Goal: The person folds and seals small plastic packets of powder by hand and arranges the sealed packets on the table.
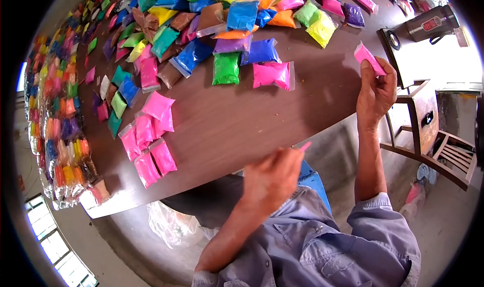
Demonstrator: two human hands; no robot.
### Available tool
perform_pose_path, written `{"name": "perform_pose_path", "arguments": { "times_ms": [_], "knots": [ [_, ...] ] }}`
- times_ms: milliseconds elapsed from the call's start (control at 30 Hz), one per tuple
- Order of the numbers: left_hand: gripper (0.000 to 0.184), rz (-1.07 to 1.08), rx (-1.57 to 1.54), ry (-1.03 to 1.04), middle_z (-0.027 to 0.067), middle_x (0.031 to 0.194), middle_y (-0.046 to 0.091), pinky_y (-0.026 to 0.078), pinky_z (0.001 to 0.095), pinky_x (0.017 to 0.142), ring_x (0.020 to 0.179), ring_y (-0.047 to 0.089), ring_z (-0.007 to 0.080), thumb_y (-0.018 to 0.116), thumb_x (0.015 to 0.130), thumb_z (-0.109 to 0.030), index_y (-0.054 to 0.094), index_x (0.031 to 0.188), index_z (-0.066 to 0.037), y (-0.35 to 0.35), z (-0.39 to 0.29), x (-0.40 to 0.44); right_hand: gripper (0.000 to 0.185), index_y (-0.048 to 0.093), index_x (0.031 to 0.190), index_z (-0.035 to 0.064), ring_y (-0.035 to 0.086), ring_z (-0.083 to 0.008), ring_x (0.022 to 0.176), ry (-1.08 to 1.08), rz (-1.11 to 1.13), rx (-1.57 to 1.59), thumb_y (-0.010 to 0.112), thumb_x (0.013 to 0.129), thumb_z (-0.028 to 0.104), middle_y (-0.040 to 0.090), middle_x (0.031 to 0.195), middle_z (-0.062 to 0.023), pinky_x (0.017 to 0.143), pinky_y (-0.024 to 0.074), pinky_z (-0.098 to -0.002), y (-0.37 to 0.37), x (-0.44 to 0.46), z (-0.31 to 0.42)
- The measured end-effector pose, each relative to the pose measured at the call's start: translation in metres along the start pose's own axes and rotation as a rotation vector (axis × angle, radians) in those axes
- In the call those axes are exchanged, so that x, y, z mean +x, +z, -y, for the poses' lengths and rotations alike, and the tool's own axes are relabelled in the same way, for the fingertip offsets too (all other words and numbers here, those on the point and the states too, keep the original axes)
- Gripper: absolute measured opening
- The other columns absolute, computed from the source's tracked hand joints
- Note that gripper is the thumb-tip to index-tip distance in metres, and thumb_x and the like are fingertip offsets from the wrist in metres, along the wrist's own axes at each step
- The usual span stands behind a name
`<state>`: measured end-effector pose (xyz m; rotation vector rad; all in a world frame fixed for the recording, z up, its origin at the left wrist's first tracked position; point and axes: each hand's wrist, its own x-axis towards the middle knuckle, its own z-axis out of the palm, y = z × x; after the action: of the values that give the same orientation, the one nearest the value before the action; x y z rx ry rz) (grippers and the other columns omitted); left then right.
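My right hand [375, 90], raised at the table's right edge, pinches a small pink packet [369, 59] between thumb and fingers. Closer to my body, my left hand [275, 176] is closed and slightly blurred; a narrow pink piece [306, 146] sticks out from its fingers, most of it hidden. Several pink packets [146, 168] lie together on the left of the brown table [227, 128]. Another pink packet [273, 75] lies farther back beside a green packet [226, 69] and a blue packet [259, 51].
Many coloured packets [242, 16] are heaped across the back. Long rows of filled clear bags [65, 131] line the left edge. A dark flask [432, 23] lies at the back right, near a wooden chair [426, 118]. A clear plastic bag [171, 224] sits below the table.
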<state>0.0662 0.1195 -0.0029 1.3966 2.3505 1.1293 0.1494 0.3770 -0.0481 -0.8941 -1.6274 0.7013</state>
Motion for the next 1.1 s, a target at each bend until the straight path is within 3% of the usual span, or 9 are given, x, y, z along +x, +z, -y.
{"name": "perform_pose_path", "arguments": {
  "times_ms": [133,267,367,467,700,867,1000,1067,1100],
  "knots": [
    [0.005,-0.153,0.029,-0.211,0.01,0.08,0.071,0.051,0.0367,0.054,0.061,0.067,0.0276,0.073,0.093,-0.01,0.068,0.091,-0.01,-0.03,0.03,0.014,0.022,0.067,0.112,0.004,0.052,-0.0037,0.077,-0.001,-0.002,0.045,0.078,0.093,0.011,0.064,0.097,0.0022,0.066,0.0435,-0.0187,0.002,-0.001,0.0],
    [0.005,-0.179,0.072,-0.223,0.0099,0.079,0.07,0.051,0.0358,0.054,0.061,0.067,0.0276,0.073,0.092,-0.009,0.069,0.091,-0.01,-0.029,0.043,0.031,0.022,0.067,0.111,0.0039,0.053,-0.0037,0.077,0.002,-0.009,0.076,0.078,0.093,0.011,0.064,0.097,0.002,0.066,0.0438,-0.0189,0.003,0.0,0.001],
    [0.005,-0.027,0.235,-0.012,0.0098,0.077,0.07,0.051,0.0354,0.054,0.061,0.067,0.0272,0.074,0.092,-0.009,0.069,0.091,-0.01,-0.005,0.012,0.025,0.022,0.067,0.111,0.0034,0.053,-0.0035,0.077,-0.007,-0.004,0.042,0.077,0.093,0.011,0.064,0.097,0.0016,0.066,0.0443,-0.0187,0.001,-0.002,0.0],
    [0.004,0.158,-0.032,0.103,0.0095,0.076,0.069,0.05,0.0359,0.054,0.061,0.067,0.0275,0.074,0.091,-0.01,0.07,0.091,-0.01,0.004,-0.006,0.016,0.021,0.067,0.111,0.0033,0.053,-0.0033,0.077,-0.013,-0.006,0.043,0.077,0.094,0.011,0.065,0.097,0.0015,0.066,0.0442,-0.0184,0.002,0.0,0.0],
    [0.008,-0.197,0.061,-0.226,0.0084,0.074,0.069,0.049,0.0361,0.053,0.059,0.066,0.024,0.077,0.091,-0.012,0.07,0.088,-0.008,-0.036,0.037,0.025,0.023,0.067,0.112,0.0031,0.054,-0.0033,0.078,0.008,-0.012,0.091,0.078,0.093,0.01,0.065,0.096,0.0013,0.067,0.0447,-0.0181,0.002,-0.001,-0.001],
    [0.007,0.074,0.155,-0.004,0.009,0.077,0.069,0.05,0.0366,0.054,0.061,0.066,0.0247,0.076,0.092,-0.012,0.07,0.092,-0.007,-0.006,0.006,-0.001,0.023,0.067,0.112,0.0035,0.054,-0.0034,0.079,-0.015,-0.032,0.122,0.078,0.093,0.01,0.064,0.097,0.0014,0.068,0.0449,-0.018,0.002,-0.001,-0.001],
    [0.006,0.134,0.03,0.107,0.0096,0.079,0.07,0.051,0.0365,0.055,0.063,0.067,0.0257,0.075,0.091,-0.011,0.07,0.094,-0.007,0.004,-0.007,-0.005,0.023,0.067,0.113,0.0035,0.055,-0.0039,0.081,0.0,-0.026,0.135,0.077,0.093,0.009,0.064,0.098,0.001,0.068,0.0452,-0.0182,0.0,0.0,-0.001],
    [0.007,-0.082,-0.057,-0.086,0.0095,0.077,0.07,0.05,0.035,0.055,0.062,0.067,0.0226,0.076,0.091,-0.011,0.071,0.093,-0.006,-0.012,0.008,0.002,0.023,0.067,0.113,0.0033,0.055,-0.0042,0.081,0.002,-0.024,0.132,0.077,0.094,0.009,0.064,0.098,0.0007,0.069,0.0455,-0.0184,0.001,-0.001,0.0],
    [0.009,-0.109,-0.03,-0.179,0.0066,0.071,0.067,0.048,0.031,0.054,0.058,0.061,0.0152,0.076,0.092,-0.013,0.072,0.091,-0.005,-0.027,0.015,0.008,0.023,0.066,0.113,0.0031,0.055,-0.0044,0.081,0.0,-0.032,0.127,0.077,0.093,0.009,0.064,0.098,0.0005,0.069,0.0457,-0.0187,0.001,-0.001,-0.001]
  ]
}}
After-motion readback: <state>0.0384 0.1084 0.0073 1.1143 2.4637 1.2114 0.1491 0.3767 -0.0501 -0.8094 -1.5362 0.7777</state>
